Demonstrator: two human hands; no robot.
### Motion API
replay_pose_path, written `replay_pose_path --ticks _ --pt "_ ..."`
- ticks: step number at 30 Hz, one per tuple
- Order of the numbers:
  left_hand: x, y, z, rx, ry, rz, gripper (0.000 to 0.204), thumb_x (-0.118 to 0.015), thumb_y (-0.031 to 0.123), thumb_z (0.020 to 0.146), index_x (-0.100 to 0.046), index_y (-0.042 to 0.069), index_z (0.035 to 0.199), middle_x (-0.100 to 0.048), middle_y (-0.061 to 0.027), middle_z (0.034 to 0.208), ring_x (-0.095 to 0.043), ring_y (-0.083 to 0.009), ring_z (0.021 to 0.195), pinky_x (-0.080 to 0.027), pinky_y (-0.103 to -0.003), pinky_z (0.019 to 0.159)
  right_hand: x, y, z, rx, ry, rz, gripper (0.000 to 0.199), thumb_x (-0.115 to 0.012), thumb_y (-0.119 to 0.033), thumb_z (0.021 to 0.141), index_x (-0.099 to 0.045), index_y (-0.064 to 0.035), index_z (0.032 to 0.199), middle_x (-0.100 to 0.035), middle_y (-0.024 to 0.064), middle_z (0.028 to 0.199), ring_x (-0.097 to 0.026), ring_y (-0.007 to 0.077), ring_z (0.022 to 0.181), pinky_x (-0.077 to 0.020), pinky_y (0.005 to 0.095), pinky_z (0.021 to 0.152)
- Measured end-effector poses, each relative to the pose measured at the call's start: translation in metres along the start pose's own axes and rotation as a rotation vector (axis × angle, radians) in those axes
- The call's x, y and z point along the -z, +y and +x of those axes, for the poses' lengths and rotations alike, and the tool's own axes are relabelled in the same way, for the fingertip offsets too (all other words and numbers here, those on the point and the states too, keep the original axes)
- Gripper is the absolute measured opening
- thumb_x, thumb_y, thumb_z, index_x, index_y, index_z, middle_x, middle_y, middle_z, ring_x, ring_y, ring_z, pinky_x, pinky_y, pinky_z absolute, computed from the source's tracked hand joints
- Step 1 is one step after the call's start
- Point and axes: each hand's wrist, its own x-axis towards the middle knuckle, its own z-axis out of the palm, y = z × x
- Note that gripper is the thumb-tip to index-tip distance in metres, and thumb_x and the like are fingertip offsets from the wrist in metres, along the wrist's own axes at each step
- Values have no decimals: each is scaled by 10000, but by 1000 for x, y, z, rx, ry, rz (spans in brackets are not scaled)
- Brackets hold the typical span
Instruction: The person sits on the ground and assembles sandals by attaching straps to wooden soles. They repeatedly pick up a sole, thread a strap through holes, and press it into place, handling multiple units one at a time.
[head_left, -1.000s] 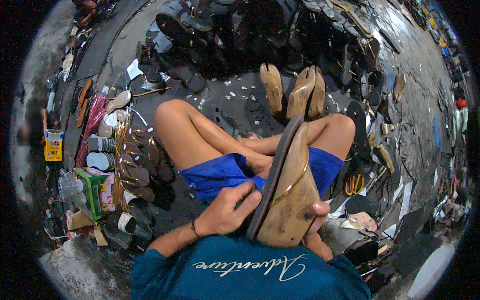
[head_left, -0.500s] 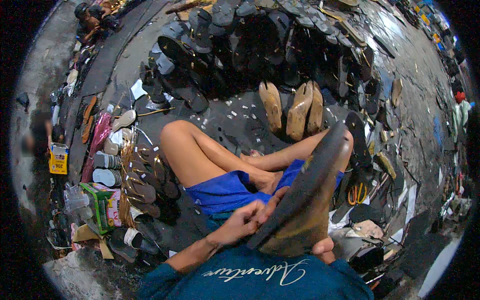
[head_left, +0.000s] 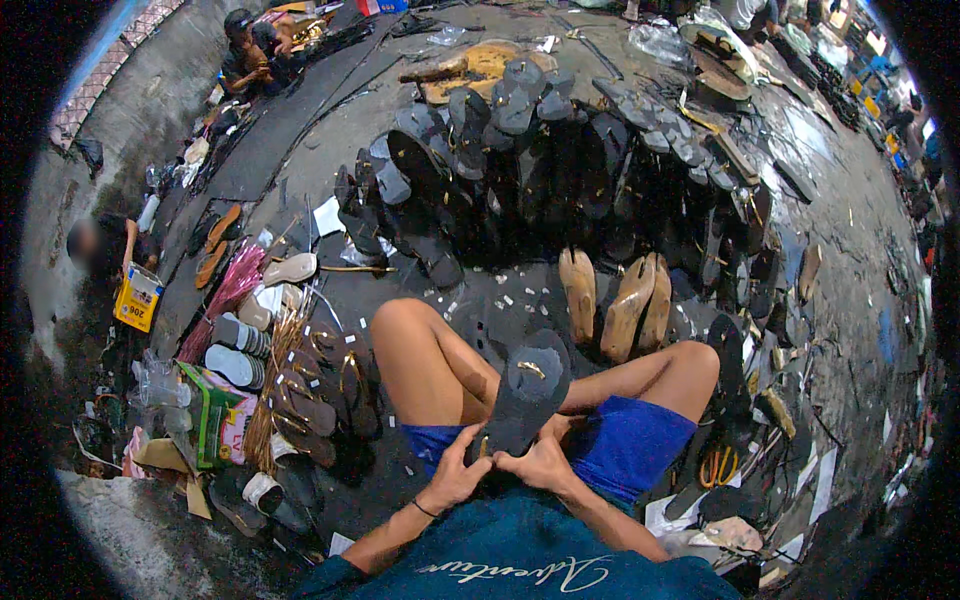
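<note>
In front of my crossed legs, both hands hold a dark sandal sole point(head_left: 530, 395) with its toe end pointing away from me. A pale tab shows on a grey patch near its far end, and another lies beside my left fingers. My left hand point(head_left: 462, 472) is closed on the near left edge. At the near right edge my right hand point(head_left: 538, 462) grips it, its thumb close to the left fingers. What lies beneath the sole is hidden. Beyond my right shin stand several brown wooden shoe lasts point(head_left: 628, 305).
Dark sandals and soles point(head_left: 510, 180) form a wide pile ahead. Brown sandals point(head_left: 305, 400), grey soles point(head_left: 238, 352) and a green box point(head_left: 210, 415) lie to my left. Yellow-orange loops point(head_left: 718, 465) and scraps lie at right. A person point(head_left: 250, 55) sits far left; another reaches to a yellow box point(head_left: 138, 297).
The sole and the glossy brown last with it were raised close and tilted to the right; now the sole is lower and central, underside up. Both hands have come together at its near end.
</note>
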Motion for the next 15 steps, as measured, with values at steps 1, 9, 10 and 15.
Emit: replay_pose_path --ticks 1,9,10,15 --pt "-1 -4 0 57 -26 -144 659 -640 85 838 -354 1 1425 -538 -120 1280 -498 -194 1178 -377 -326 1029 5 -1 5 -9 -132 34 760 -834 -224 666 -455 16 1279 -568 127 1161 -553 223 1073 -488 332 882" --pt "29 70 69 -57 -58 -690 624 -575 263 944 -297 62 1465 -424 -75 1416 -415 -206 1301 -323 -356 1098 59 -90 11 16 -63 393 772 -733 -243 825 -294 42 1393 -437 185 1358 -428 277 1266 -324 383 1079" --pt "26 74 87 -87 -126 -918 612 -531 321 957 -304 51 1458 -425 -82 1415 -421 -204 1295 -326 -352 1096 56 -89 16 82 -51 247 760 -725 -235 832 -294 42 1393 -439 185 1356 -424 271 1269 -325 377 1077" --pt "54 113 136 -99 84 -895 644 -406 503 975 -397 -1 1376 -512 -138 1306 -522 -220 1177 -428 -341 988 67 -69 42 168 -37 22 654 -727 -223 831 -402 16 1347 -526 163 1292 -491 239 1206 -386 359 1026"
